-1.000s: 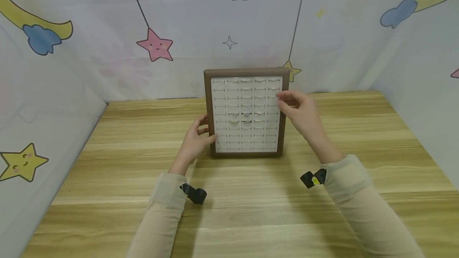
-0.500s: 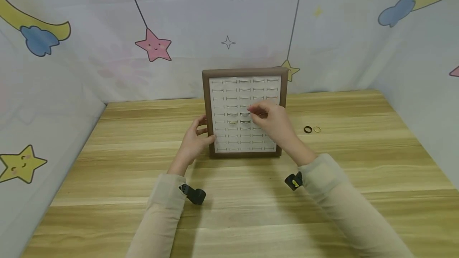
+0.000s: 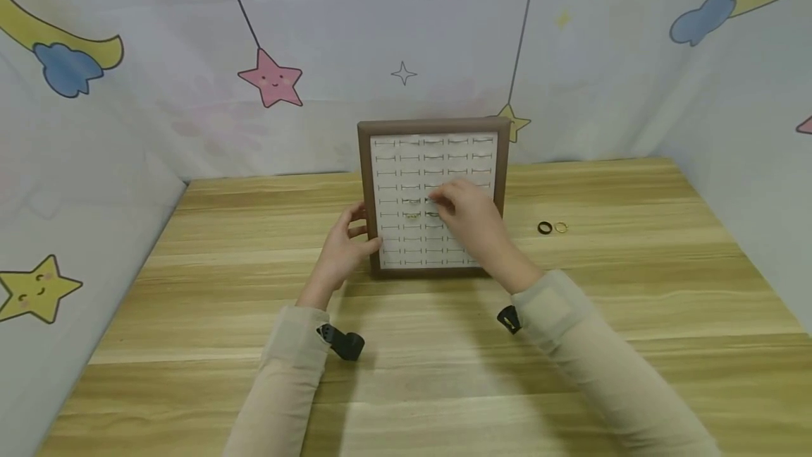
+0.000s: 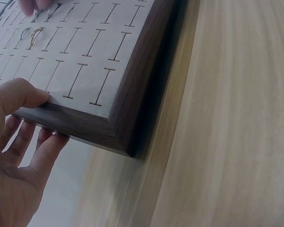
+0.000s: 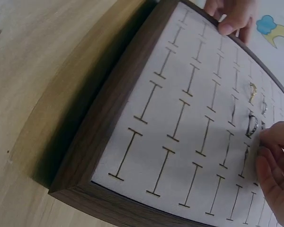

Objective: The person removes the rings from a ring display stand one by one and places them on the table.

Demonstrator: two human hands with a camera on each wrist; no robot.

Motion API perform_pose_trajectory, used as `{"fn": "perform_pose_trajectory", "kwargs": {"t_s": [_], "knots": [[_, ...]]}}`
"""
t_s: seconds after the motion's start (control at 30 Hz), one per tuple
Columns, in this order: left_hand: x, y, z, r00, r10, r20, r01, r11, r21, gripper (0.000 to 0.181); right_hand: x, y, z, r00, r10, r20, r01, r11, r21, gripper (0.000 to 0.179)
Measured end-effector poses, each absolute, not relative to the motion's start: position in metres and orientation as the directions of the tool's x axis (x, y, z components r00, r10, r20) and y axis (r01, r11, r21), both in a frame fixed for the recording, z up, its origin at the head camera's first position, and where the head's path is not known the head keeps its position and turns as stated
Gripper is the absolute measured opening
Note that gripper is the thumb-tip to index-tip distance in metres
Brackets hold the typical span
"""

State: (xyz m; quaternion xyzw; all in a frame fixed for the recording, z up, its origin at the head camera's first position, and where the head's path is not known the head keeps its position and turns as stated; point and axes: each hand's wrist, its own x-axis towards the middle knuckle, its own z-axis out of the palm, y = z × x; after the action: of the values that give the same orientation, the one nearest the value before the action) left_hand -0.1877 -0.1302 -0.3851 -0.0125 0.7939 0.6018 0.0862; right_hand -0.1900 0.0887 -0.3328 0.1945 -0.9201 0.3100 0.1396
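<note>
1. broadly, the white printed backdrop [image 3: 355, 27] rises beyond both hands, behind the far edge of the wooden tabletop [image 3: 412, 372].
2. that tabletop spreads well out on the outer side of each hand, and a wide stretch of its wood lies between the forearms.
3. the framed ring board [image 3: 433, 125] stands between the hands; its top edge sits above both, and the right hand and wrist hide the lower part of its right edge.
4. the left hand [image 3: 342, 251] grips the board's left edge, thumb over the front, fingers round the side.
5. the right hand [image 3: 472, 218] is at the board's face, thumb and forefinger bent close together; i cannot tell whether they pinch a ring.
6. left of those fingertips sits a silver ring [image 5: 263, 105] with a gold-toned ring [image 5: 253, 89] below it; just under them, a dark ring [image 5: 250, 127].
7. right of the right hand, past the frame, a black ring [image 3: 545, 233] and a thin gold ring [image 3: 561, 232] lie side by side.
</note>
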Motion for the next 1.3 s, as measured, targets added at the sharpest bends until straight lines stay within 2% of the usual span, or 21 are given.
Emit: {"fn": "perform_pose_trajectory", "kwargs": {"t_s": [0.27, 0.67, 1.07, 1.3], "knots": [[-0.187, -0.13, -0.383, -0.985, 0.091, -0.149, -0.118, 0.277, 0.954, 0.074, -0.189, 0.084, -0.343, -0.797, -0.279, 0.535, -0.521, 0.766, -0.377, 0.009], [-0.187, -0.13, -0.384, -0.985, 0.087, -0.152, -0.122, 0.279, 0.953, 0.074, -0.188, 0.082, -0.343, -0.808, -0.251, 0.533, -0.496, 0.778, -0.386, 0.008], [-0.187, -0.131, -0.385, -0.984, 0.091, -0.153, -0.123, 0.273, 0.954, 0.075, -0.189, 0.085, -0.346, -0.795, -0.27, 0.544, -0.537, 0.729, -0.424, 0.008], [-0.187, -0.131, -0.385, -0.984, 0.095, -0.15, -0.119, 0.274, 0.954, 0.074, -0.19, 0.086, -0.346, -0.789, -0.271, 0.552, -0.539, 0.736, -0.409, 0.007]]}}
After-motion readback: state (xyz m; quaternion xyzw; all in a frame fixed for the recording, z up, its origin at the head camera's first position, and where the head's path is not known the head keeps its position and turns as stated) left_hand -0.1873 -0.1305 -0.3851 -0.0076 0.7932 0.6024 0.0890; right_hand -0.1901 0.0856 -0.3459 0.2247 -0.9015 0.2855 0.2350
